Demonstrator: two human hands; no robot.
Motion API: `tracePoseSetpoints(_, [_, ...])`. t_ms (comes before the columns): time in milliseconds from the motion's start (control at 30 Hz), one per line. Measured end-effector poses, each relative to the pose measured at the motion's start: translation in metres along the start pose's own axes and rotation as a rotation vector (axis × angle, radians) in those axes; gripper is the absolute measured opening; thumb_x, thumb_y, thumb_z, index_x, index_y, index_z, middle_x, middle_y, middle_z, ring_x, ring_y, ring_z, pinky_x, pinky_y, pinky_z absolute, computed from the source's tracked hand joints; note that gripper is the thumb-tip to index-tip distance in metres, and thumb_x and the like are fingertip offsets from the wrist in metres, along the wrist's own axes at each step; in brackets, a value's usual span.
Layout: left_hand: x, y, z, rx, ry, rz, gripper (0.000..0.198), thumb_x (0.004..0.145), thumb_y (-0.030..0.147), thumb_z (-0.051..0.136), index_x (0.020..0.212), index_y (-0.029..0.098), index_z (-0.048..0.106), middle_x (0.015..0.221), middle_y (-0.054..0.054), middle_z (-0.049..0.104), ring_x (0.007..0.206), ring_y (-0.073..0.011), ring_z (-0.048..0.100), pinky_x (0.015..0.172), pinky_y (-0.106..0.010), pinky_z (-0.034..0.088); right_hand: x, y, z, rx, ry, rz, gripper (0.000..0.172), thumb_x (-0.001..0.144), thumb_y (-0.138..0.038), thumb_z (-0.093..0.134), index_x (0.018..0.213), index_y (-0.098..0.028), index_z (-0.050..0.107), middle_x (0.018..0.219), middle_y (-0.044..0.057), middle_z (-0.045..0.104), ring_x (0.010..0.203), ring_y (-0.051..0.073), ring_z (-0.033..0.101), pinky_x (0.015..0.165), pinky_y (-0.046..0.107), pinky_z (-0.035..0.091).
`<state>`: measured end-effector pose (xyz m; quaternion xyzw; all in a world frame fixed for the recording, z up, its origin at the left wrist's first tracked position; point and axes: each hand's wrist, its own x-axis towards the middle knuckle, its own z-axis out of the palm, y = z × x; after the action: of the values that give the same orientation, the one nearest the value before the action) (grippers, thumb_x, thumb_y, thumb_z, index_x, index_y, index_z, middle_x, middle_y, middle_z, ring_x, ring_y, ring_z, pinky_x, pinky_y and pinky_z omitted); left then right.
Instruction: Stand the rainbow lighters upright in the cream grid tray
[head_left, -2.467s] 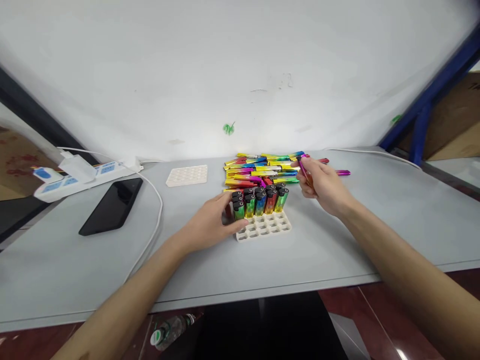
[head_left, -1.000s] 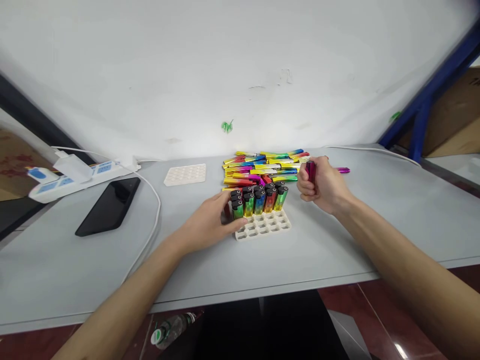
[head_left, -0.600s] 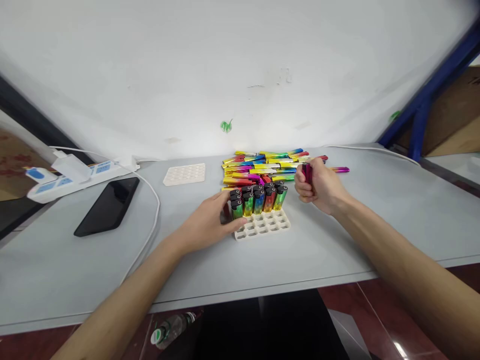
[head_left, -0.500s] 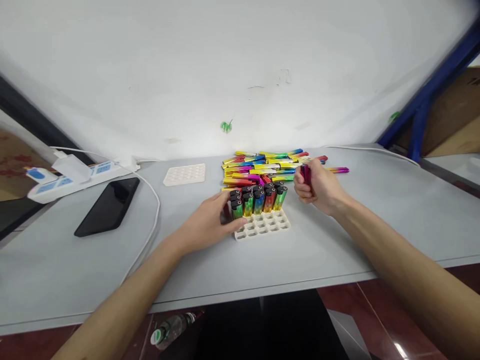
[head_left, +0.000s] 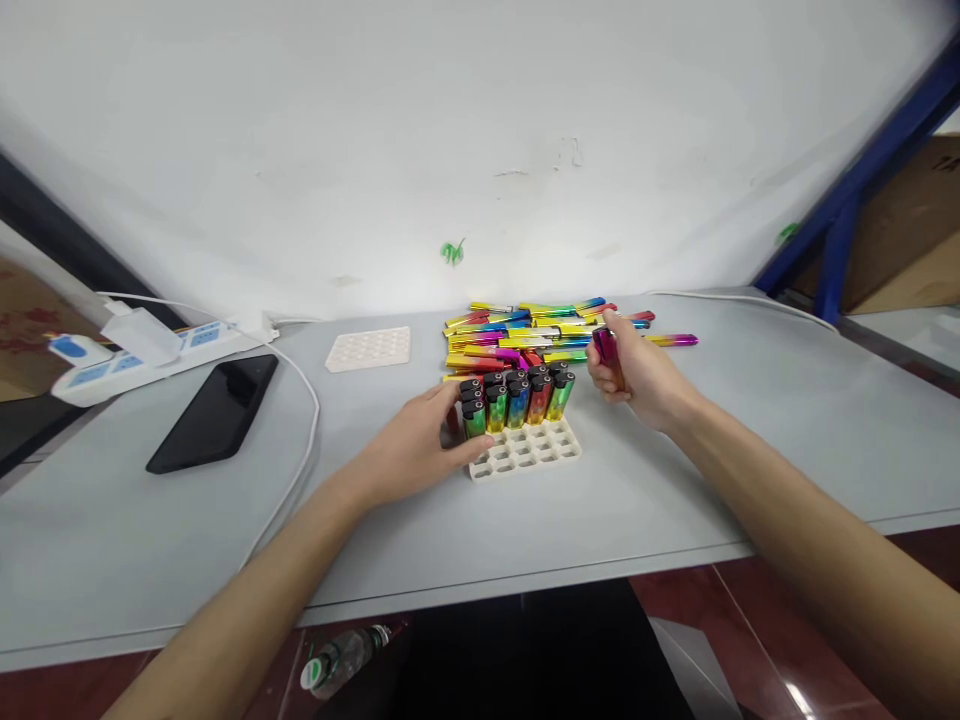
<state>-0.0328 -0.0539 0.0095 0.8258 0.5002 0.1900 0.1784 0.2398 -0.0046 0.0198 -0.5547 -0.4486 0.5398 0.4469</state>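
Note:
A white tray (head_left: 528, 452) with rows of oval holes lies on the table before me. Several shiny lighters (head_left: 517, 403) with black tops stand upright in its rear rows, while the front holes show bare. My left hand (head_left: 416, 445) grips the tray's left end, its thumb on the front corner and its fingers curled beside the leftmost lighters. To the right of the tray, my right hand (head_left: 630, 365) is raised, closed around a purple-red lighter (head_left: 609, 357) whose dark end tilts up. Behind both lies a pile of loose coloured lighters (head_left: 517, 335).
A second white holed tray (head_left: 369, 349) lies at the back left. Farther left are a black phone (head_left: 214, 413), a white power strip (head_left: 142, 362) and a looping white cable (head_left: 312, 410). The wall (head_left: 375, 160) rises behind the table; a bottle (head_left: 345, 660) lies below its front edge.
My right hand has turned slightly, so more of the purple-red lighter shows and it tilts differently. My left hand and the tray have stayed in place.

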Motion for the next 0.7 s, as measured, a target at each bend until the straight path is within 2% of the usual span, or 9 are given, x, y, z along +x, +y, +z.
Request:
tracePoseSetpoints(300, [0.0001, 0.0004, -0.0010, -0.015, -0.007, -0.007, 0.035, 0.085, 0.052, 0.060, 0.099, 0.021, 0.054, 0.090, -0.003, 0.061, 0.075, -0.0182, 0.054, 0.063, -0.031, 0.043, -0.0042, -0.0016, 0.0031, 0.034, -0.051, -0.011, 0.043, 0.093, -0.047, 0.036, 0.060, -0.020, 0.044, 0.050, -0.004, 0.029, 0.042, 0.008, 0.025, 0.039, 0.022, 0.015])
tracePoseSetpoints(467, [-0.0004, -0.0001, 0.0001, -0.024, -0.011, -0.009, 0.039, 0.085, 0.054, 0.059, 0.104, 0.021, 0.054, 0.094, -0.004, 0.062, 0.079, -0.0199, 0.056, 0.065, -0.033, 0.045, -0.0065, -0.0002, 0.0055, -0.023, -0.105, -0.007, 0.039, 0.092, -0.039, 0.034, 0.058, -0.020, 0.041, 0.049, -0.003, 0.029, 0.043, 0.009, 0.023, 0.039, 0.022, 0.015])
tracePoseSetpoints(700, [0.0002, -0.0008, 0.0007, -0.021, -0.003, 0.000, 0.036, 0.085, 0.053, 0.060, 0.100, 0.021, 0.054, 0.092, -0.004, 0.062, 0.076, -0.0189, 0.055, 0.064, -0.032, 0.045, -0.0085, 0.0020, 0.0073, -0.058, -0.147, 0.017, 0.033, 0.088, -0.036, 0.036, 0.060, -0.020, 0.041, 0.051, -0.004, 0.028, 0.043, 0.008, 0.022, 0.039, 0.021, 0.015])
